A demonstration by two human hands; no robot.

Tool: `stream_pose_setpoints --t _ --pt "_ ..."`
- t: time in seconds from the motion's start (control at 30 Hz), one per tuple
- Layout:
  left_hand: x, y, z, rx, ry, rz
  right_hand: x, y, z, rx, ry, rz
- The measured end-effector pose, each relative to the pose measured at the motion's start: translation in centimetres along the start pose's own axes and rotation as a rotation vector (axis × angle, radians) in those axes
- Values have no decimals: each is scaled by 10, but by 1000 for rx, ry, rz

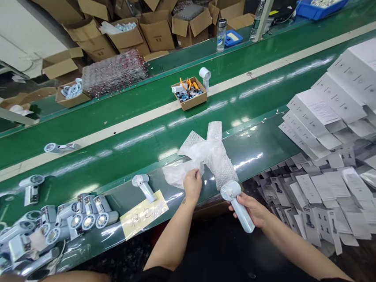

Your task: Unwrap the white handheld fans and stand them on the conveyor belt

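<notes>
While left hand (pixel 192 185) pinches bubble wrap (pixel 206 154); right hand (pixel 251 208) grips fan (pixel 237 204) | handle part-hidden

Head view, downward over bench (pixel 256 152)

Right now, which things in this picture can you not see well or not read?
- Yellow note, head view: handwriting too small and glared by film to read.
- Printed leaflets: text too small; the stack is cut by the right edge.
- Pile of fans: cut by the left and bottom edges, count unclear.
- Left hand: fingertips hidden in the bubble wrap bags.
- Handheld fan in right hand: palm covers part of the handle.
</notes>
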State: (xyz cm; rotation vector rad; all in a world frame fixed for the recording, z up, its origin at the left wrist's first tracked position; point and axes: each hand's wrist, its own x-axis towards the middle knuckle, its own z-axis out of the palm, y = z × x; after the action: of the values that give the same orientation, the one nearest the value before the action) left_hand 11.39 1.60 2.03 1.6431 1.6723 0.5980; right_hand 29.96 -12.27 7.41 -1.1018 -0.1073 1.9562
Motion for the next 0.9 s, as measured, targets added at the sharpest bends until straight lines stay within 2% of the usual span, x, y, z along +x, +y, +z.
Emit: stream_pose_setpoints --t 0.07,0.13,0.2,0.27,0.33,0.4,0.5,0.6,0.7,0.77,0.83,0.9 --pt "-25 -1 -17 -41 -11 192 12 -7 14 -17 -127 35" --pt "-46 -1 -30 -126 -39 255 29 -16 28 -54 -230 67" --pt "-59 -2 -39 -255 -54 160 47 -20 39 -100 -291 103" --pt "-64 -5 -44 -405 -62 1 62 -20 44 -156 -325 139" --pt "-62 -9 -46 -540 -51 -105 74 -16 42 -218 -323 163" --pt "-56 -13 -47 -605 -13 -113 84 -11 36 -279 -291 162" --pt "-46 -18 -44 -578 17 -44 100 -14 27 -334 -276 120" --pt "-34 -16 -39 -436 -11 84 120 -30 23 -376 -322 74" --pt "-19 -4 -34 -190 14 286 138 -54 25 -448 -314 18" --pt "-7 8 -32 -63 52 371 143 -68 32 -488 -301 -12" --pt "3 21 -32 -22 85 371 143 -79 41 -520 -298 -23" --pt "11 31 -35 -80 161 243 139 -88 51 -564 -287 -34"
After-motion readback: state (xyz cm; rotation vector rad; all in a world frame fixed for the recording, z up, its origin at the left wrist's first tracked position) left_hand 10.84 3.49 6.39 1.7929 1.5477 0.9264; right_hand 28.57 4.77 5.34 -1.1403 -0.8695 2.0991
